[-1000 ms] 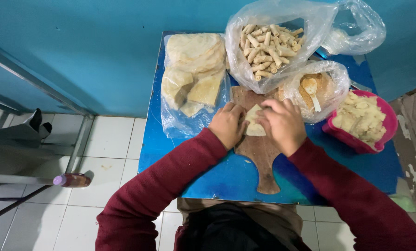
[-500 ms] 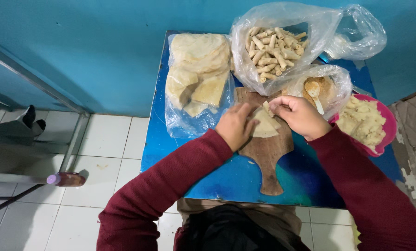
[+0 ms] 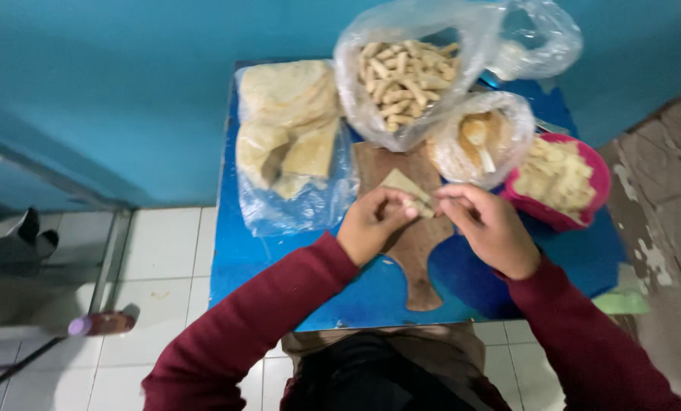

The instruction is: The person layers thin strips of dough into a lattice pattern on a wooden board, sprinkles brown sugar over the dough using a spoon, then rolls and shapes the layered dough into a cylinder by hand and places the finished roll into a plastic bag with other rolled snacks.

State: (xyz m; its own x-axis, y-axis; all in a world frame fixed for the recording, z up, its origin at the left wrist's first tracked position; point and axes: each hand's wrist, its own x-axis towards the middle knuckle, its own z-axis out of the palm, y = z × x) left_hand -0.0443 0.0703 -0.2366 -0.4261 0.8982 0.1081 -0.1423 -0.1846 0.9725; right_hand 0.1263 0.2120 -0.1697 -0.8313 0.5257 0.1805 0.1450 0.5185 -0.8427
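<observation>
Both hands meet over the board (image 3: 416,243) at mid-table, left hand (image 3: 371,228) and right hand (image 3: 486,228) pinching one pale wrapper (image 3: 406,187), seemingly half-rolled. Wrappers bag (image 3: 291,141) sits at the table's (image 3: 257,259) far left edge, rolls bag (image 3: 401,80) behind, pink bowl (image 3: 584,209) right.

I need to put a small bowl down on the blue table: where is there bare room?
Bare patches on the blue table: the near left corner below the bag of flat wrappers, and the near edge right of the wooden board, under the right hand. The far half is crowded with bags and the pink bowl.
</observation>
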